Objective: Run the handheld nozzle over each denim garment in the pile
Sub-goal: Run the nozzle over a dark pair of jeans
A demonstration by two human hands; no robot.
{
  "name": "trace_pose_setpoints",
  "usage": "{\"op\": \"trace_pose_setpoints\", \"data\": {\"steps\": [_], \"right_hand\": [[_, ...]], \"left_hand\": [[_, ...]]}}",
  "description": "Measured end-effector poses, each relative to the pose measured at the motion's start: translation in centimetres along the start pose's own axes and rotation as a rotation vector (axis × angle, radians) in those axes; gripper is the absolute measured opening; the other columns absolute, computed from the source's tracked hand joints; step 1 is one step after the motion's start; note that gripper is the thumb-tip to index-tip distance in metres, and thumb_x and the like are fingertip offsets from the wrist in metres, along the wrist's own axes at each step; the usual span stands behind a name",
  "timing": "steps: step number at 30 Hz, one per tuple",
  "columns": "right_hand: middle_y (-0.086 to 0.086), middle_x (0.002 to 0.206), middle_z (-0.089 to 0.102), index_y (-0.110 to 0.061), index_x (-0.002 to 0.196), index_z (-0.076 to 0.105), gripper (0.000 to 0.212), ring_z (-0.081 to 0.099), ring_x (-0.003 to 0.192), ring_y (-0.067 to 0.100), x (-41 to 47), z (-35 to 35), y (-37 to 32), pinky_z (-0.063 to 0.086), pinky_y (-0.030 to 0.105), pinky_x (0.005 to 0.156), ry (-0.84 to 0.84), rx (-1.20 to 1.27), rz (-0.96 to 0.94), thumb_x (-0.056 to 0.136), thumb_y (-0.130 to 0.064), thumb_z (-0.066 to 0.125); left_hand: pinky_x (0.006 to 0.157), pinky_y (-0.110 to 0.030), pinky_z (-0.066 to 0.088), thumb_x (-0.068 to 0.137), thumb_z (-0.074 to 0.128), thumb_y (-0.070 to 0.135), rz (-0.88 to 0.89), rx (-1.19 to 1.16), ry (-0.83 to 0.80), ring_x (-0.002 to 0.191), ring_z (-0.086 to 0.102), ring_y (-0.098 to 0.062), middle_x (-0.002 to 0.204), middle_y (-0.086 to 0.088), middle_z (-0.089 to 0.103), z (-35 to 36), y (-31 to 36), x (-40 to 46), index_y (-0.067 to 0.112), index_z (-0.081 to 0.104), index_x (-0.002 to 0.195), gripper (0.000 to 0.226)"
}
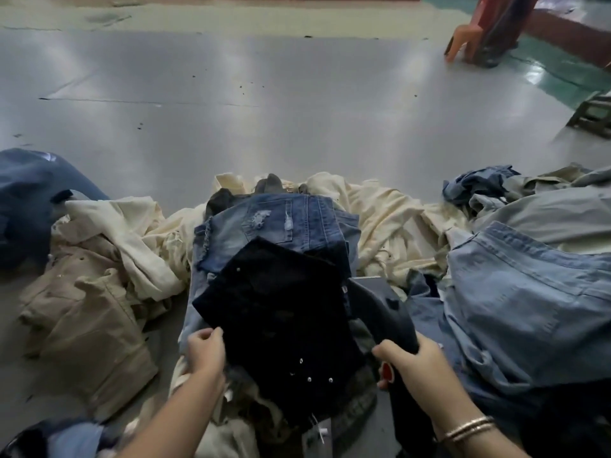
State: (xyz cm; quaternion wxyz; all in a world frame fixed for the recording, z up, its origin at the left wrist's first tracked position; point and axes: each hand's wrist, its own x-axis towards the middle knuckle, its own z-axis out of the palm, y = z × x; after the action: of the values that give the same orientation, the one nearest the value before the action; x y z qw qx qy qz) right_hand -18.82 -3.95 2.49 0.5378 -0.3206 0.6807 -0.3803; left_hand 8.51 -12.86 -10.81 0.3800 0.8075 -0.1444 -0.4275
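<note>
Here, in the head view, your left hand (pixel 206 353) pinches the near left edge of the dark jeans (pixel 281 325), thumb over the fabric, so the grip is closed on that hem; it looks meant to keep the cloth flat and taut on top of the stack. Your right hand (pixel 413 365) curls its fingers round a dark handle (pixel 383 305), apparently the nozzle, whose flat grey head (pixel 372 285) sits just beside the right edge of the dark jeans, near the faded blue jeans (pixel 264 226) underneath. A small red part (pixel 387 371) shows by your right thumb; you cannot tell what it is.

The dark jeans lie topmost because they seem to be the garment in hand. Cream cloth (pixel 380 219) spreads behind the stack, tan trousers (pixel 89 312) lie to the left and pale blue jeans (pixel 529 292) to the right, all on the grey floor (pixel 264 110), probably sorted or waiting. Whether the nozzle touches the denim is hidden.
</note>
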Motion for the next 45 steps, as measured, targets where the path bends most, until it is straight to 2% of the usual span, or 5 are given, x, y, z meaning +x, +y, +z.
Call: {"op": "trace_pose_setpoints", "data": {"steps": [6, 23, 32, 38, 45], "right_hand": [[0.000, 0.046, 0.052, -0.005, 0.068, 0.058, 0.011, 0.053, 0.044, 0.015, 0.6, 1.2, 1.2, 0.052, 0.036, 0.055, 0.010, -0.127, -0.024, 0.075, -0.005, 0.067], [-0.005, 0.044, 0.054, -0.014, 0.062, 0.056, 0.019, 0.050, 0.040, 0.005, 0.0, 1.3, 1.5, 0.041, 0.015, 0.041, -0.034, -0.112, -0.173, 0.075, -0.004, 0.066], [0.009, 0.053, 0.054, -0.009, 0.066, 0.056, 0.018, 0.053, 0.053, 0.026, -0.8, -0.9, -1.7, 0.043, 0.041, 0.056, 0.093, 0.125, -0.284, 0.066, -0.015, 0.072], [0.011, 0.056, 0.057, 0.006, 0.075, 0.058, 0.011, 0.055, 0.048, 0.024, -1.1, -2.0, -2.6, 0.046, 0.030, 0.044, 0.187, 0.223, -0.349, 0.078, -0.001, 0.066], [0.005, 0.048, 0.052, -0.005, 0.070, 0.055, 0.014, 0.052, 0.048, 0.023, -0.2, -0.3, -1.8, 0.044, 0.028, 0.044, 0.148, 0.200, -0.300, 0.076, -0.001, 0.067]], "left_hand": [[0.089, -0.039, 0.050, 0.087, 0.069, 0.027, -0.072, 0.057, -0.223, 0.110, 0.055, -0.029, 0.131, -0.010, 0.051, 2.6, -0.7, -1.3, 0.008, 0.035, 0.141, 0.067], [0.087, -0.042, 0.048, 0.098, 0.043, 0.025, -0.123, -0.554, -0.651, 0.082, 0.070, -0.027, 0.101, -0.012, 0.072, 1.5, 5.9, -3.6, 0.006, 0.067, 0.104, 0.031], [0.079, -0.040, 0.058, 0.087, 0.057, -0.001, 0.680, -0.592, -0.707, 0.092, 0.070, -0.029, 0.095, -0.011, 0.073, -0.7, 23.6, -11.9, 0.010, 0.071, 0.097, 0.021], [0.067, -0.018, 0.049, 0.083, 0.069, -0.002, 1.089, -0.036, -0.610, 0.066, 0.058, 0.007, 0.073, 0.017, 0.065, 1.9, 20.8, -14.2, 0.017, 0.065, 0.090, 0.020], [0.085, -0.025, 0.044, 0.089, 0.067, 0.015, 0.315, 0.237, -0.691, 0.114, 0.057, -0.022, 0.126, -0.006, 0.059, 3.6, -0.9, -7.1, 0.004, 0.057, 0.126, 0.040]]}}
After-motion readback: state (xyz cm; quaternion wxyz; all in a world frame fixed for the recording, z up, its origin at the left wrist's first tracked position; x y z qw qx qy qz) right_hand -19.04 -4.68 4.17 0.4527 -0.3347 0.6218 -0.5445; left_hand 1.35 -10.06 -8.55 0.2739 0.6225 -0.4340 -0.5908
